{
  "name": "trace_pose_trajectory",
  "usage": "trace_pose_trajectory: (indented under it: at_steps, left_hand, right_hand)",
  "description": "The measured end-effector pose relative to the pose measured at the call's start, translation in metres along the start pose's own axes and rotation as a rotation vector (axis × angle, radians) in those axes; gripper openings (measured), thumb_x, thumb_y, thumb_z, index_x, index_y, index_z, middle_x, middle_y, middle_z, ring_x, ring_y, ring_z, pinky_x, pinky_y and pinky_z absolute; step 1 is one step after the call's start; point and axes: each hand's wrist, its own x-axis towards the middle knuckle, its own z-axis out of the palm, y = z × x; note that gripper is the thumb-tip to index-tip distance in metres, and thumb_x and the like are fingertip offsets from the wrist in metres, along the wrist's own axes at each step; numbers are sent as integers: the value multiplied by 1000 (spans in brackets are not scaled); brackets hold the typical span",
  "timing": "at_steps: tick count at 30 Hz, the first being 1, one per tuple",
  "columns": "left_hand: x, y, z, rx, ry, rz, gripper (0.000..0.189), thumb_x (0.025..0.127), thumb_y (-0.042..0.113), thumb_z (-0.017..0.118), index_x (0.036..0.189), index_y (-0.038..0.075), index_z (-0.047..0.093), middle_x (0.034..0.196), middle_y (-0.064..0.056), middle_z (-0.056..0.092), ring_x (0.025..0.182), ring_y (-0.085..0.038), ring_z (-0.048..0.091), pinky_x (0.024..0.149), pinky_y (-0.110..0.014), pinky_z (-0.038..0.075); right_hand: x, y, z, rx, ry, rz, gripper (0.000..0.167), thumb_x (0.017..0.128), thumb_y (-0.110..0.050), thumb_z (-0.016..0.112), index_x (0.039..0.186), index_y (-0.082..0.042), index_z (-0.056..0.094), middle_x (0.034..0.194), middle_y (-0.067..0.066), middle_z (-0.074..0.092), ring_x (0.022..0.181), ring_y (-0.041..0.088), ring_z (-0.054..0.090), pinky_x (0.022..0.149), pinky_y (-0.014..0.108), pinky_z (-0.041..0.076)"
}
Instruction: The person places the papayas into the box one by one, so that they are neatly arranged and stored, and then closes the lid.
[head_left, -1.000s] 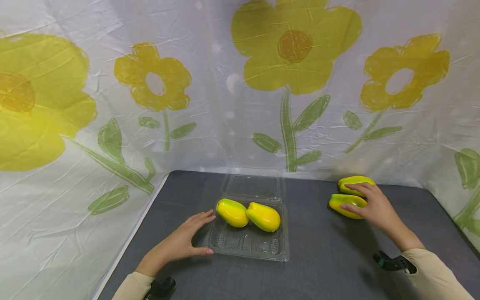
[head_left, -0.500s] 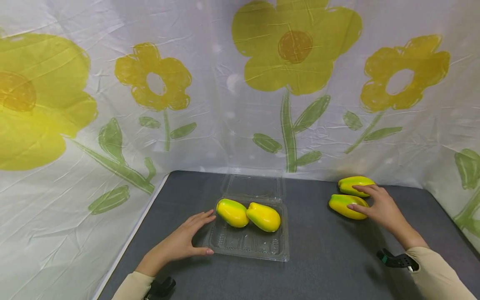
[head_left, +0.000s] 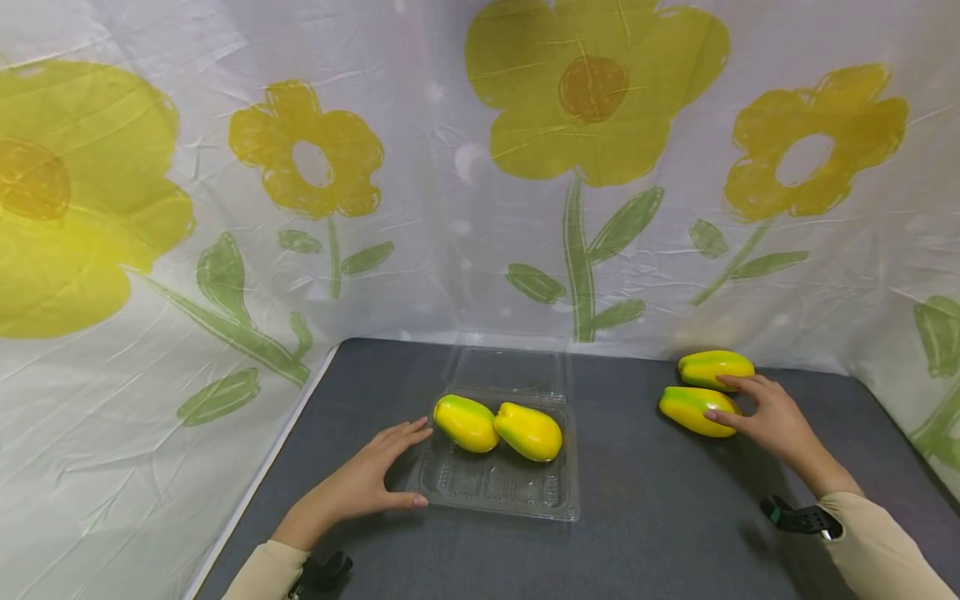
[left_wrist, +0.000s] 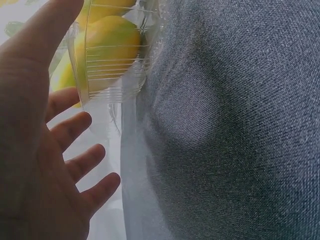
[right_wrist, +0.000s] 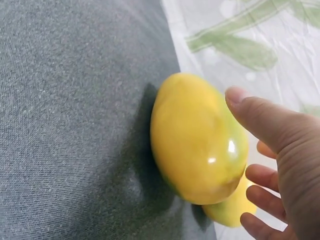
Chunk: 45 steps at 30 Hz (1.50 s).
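Note:
Two yellow-green papayas [head_left: 466,424] lie side by side in the back half of a clear plastic clamshell box [head_left: 495,497], its lid open toward the wall. My left hand [head_left: 360,485] is spread at the box's left edge, thumb apart from the fingers; in the left wrist view the fingers [left_wrist: 72,131] are loosely extended beside the clear wall. On the right, my right hand [head_left: 780,421] hovers with thumb and fingers parted at the right end of the nearer loose papaya [head_left: 693,410]. Just behind that fruit lies another papaya [head_left: 708,367]. Contact there is unclear.
A dark grey cloth-covered table [head_left: 622,500] lies under everything. A white curtain [head_left: 420,267] printed with yellow flowers stands along the back and sides, close behind the box lid [head_left: 510,372] and the far papaya. Each wrist carries a black strap [head_left: 798,518].
My right hand has drawn slightly right and toward me, uncovering more of the two loose papayas, which stay in place. My left hand and the box have not visibly moved.

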Motion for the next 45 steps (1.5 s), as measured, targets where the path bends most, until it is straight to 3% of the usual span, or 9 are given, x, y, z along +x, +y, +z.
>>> trace_pose_trajectory:
  at_steps: [18,29,45]
  left_hand:
    - [1,-2,1,14,10,15,99,74,72,70,155,27,33,166,-1,25,151,-36,26,110,-66,35]
    - [0,-1,1,3,11,8,97,75,59,78,155,26,35,166,-1,26,151,-37,26,111,-67,34]
    - [0,-1,1,4,13,14,98,74,69,72,155,27,35,165,-2,27,151,-36,26,111,-66,35]
  right_hand:
    - [-1,8,6,-24,-22,6,84,84,-53,73,140,5,50,142,38,43,121,54,41,90,70,39]
    - [-3,14,11,-25,-17,-4,85,83,-52,75,140,5,49,139,38,45,116,52,44,86,67,41]
    - [-6,15,13,-37,-3,-7,83,84,-51,74,140,5,49,128,33,56,109,47,51,83,63,44]
